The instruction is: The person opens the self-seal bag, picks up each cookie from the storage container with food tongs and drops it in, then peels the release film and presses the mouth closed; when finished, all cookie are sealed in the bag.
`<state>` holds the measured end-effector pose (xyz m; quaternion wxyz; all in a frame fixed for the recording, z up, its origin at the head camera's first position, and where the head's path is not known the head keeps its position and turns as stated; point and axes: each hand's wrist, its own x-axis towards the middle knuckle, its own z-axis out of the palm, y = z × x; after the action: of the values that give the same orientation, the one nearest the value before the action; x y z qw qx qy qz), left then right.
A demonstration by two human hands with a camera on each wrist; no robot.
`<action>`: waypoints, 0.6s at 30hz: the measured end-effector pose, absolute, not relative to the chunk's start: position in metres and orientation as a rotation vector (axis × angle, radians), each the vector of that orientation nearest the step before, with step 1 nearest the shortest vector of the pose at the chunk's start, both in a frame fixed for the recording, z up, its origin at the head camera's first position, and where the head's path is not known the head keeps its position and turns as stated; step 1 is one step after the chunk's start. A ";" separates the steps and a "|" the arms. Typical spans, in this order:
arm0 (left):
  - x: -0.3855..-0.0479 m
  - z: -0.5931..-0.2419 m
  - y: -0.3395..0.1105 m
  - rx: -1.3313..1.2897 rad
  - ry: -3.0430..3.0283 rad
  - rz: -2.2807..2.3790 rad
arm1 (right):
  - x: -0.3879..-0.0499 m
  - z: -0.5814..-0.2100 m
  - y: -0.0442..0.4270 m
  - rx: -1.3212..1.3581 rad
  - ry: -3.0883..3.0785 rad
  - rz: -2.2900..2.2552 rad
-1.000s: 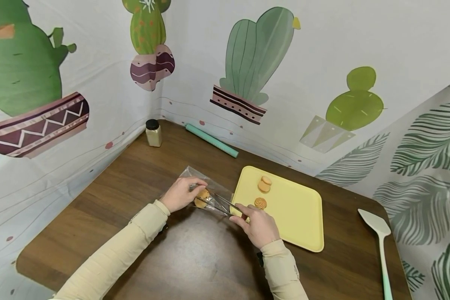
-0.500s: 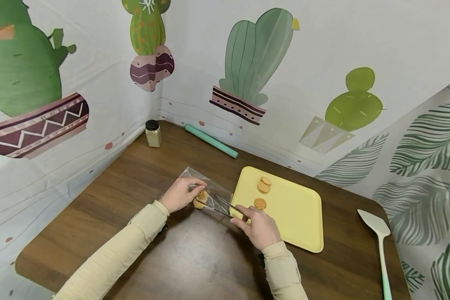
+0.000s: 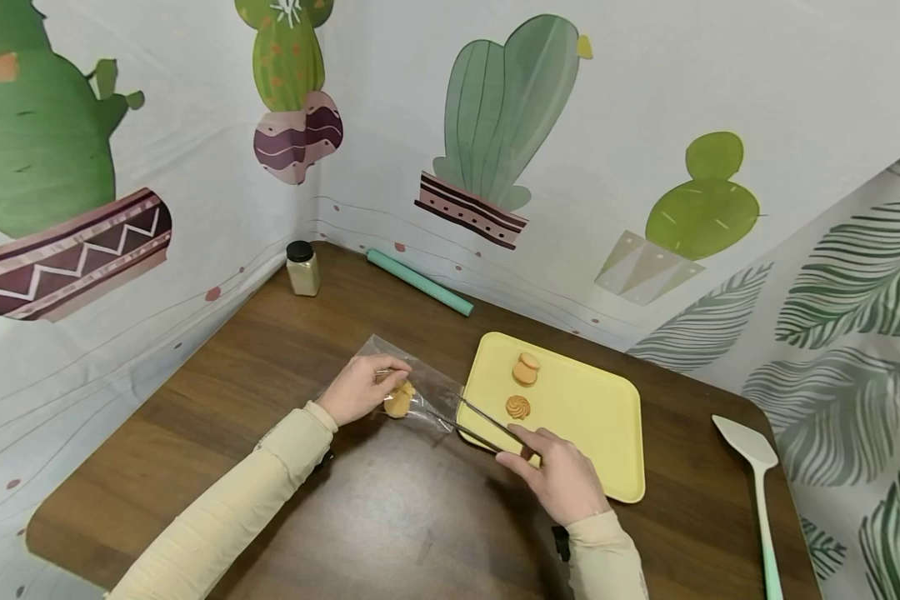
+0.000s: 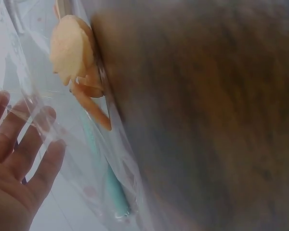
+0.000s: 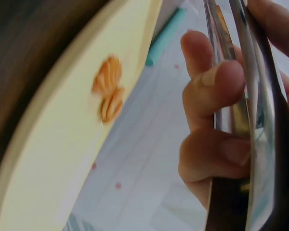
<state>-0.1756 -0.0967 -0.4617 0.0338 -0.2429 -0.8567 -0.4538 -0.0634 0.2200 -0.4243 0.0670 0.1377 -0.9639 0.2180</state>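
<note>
My left hand (image 3: 358,388) pinches the mouth edge of a clear plastic bag (image 3: 437,393) lying on the wooden table. Several cookies (image 3: 398,405) are inside; in the left wrist view, the cookies (image 4: 72,48) overlap behind the film. Metal tongs (image 3: 474,436) are gripped in my right hand (image 3: 566,479), arms spread, with nothing seen between them. Their tips reach over the right part of the bag and the edge of the yellow tray (image 3: 592,417). On that tray lie two overlapping cookies (image 3: 526,369) and a swirled cookie (image 3: 518,407).
A jar (image 3: 303,268) with a black lid stands in the far left corner. A teal rod (image 3: 420,282) lies along the back edge. At the right is a white spatula (image 3: 750,442) with a green handle end. Printed cloth walls border the table's far sides.
My right hand has drawn the tongs back to the right, away from the cookies in the bag, and their arms are spread wider than half a second ago. My left hand stays put.
</note>
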 end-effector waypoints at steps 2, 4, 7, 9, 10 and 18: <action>-0.176 -0.462 -0.097 -0.746 -2.633 -1.402 | -0.057 -0.420 0.229 0.382 -2.905 0.653; -0.176 -0.462 -0.096 -0.749 -2.633 -1.407 | -0.051 -0.416 0.238 0.333 -2.913 0.644; -0.176 -0.462 -0.095 -0.751 -2.628 -1.414 | -0.042 -0.412 0.253 0.243 -2.934 0.623; -0.176 -0.462 -0.094 -0.754 -2.624 -1.404 | -0.039 -0.410 0.262 0.174 -2.954 0.607; -0.175 -0.463 -0.094 -0.755 -2.622 -1.396 | -0.038 -0.410 0.266 0.143 -2.966 0.606; -0.174 -0.462 -0.091 -0.772 -2.612 -1.353 | -0.042 -0.420 0.290 -0.083 -3.091 0.603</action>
<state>-0.1744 -0.0908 -0.4625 0.0500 -0.2536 -0.8578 -0.4442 -0.0416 0.2903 -0.4195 -0.0043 -0.0264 -0.9812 0.1913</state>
